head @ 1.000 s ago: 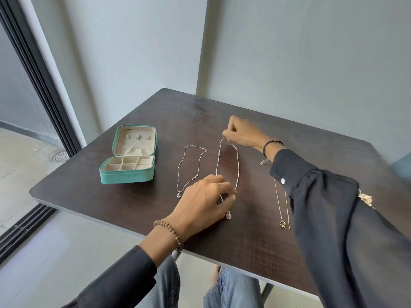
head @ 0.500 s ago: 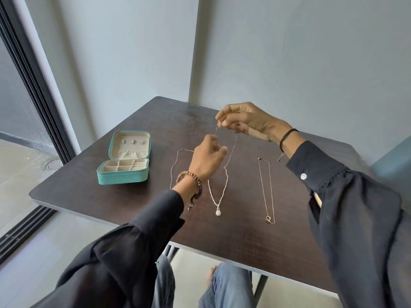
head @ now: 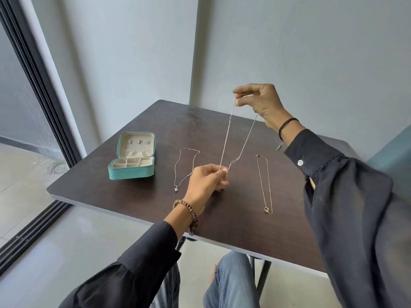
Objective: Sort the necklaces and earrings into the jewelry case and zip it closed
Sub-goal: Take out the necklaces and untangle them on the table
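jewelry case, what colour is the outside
Teal outside, cream lining inside; the jewelry case shows best in the head view.

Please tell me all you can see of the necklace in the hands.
The silver necklace is a thin chain, metal by its look, doubled into a long narrow loop. It is stretched slantwise in the air above the dark table. The right hand pinches its upper end, the left hand its lower end.

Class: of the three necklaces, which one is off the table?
The middle silver necklace, pinched taut between the left hand and right hand. The other silver necklace and the gold necklace lie flat on the table.
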Available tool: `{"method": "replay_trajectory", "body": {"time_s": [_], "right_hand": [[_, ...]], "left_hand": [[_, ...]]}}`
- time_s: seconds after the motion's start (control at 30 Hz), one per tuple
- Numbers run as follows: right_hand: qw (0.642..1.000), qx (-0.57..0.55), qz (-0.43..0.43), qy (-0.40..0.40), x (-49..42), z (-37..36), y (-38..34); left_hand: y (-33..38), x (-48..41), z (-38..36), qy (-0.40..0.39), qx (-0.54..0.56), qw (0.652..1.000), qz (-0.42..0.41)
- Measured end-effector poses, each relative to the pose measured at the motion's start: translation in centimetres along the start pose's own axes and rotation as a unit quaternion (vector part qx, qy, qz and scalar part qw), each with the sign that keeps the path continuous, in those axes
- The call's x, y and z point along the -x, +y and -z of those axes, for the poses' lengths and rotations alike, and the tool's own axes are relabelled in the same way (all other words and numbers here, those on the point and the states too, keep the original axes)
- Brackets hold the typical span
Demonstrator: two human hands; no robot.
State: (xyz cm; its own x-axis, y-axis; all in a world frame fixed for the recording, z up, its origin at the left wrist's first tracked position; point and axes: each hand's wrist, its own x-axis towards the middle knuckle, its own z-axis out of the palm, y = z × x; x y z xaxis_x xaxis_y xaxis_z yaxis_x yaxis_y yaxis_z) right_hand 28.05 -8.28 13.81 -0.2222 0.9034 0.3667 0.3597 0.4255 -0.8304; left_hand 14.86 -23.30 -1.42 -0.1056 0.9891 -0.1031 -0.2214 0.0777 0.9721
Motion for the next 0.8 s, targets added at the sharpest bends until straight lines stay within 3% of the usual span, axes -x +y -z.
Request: {"method": "replay_trajectory", "body": {"time_s": [0.27, 0.5, 0.8], "right_hand": [[0.999, 0.000, -0.002, 0.041, 0.0, 1.0, -0.3], [0.994, 0.005, -0.098, 0.052, 0.8, 1.4, -1.6], [0.984, -0.042, -0.171, 0.006, 0.6, 1.4, -2.3]], "left_hand": [[-0.7, 2.1, 0.5, 0.014, 0.028, 0.999, -0.033], [-0.5, 2.6, 0.5, -0.046, 0.035, 0.998, -0.014], [-1.7, 1.9, -0.2, 0.023, -0.014, 0.999, 0.028]]}}
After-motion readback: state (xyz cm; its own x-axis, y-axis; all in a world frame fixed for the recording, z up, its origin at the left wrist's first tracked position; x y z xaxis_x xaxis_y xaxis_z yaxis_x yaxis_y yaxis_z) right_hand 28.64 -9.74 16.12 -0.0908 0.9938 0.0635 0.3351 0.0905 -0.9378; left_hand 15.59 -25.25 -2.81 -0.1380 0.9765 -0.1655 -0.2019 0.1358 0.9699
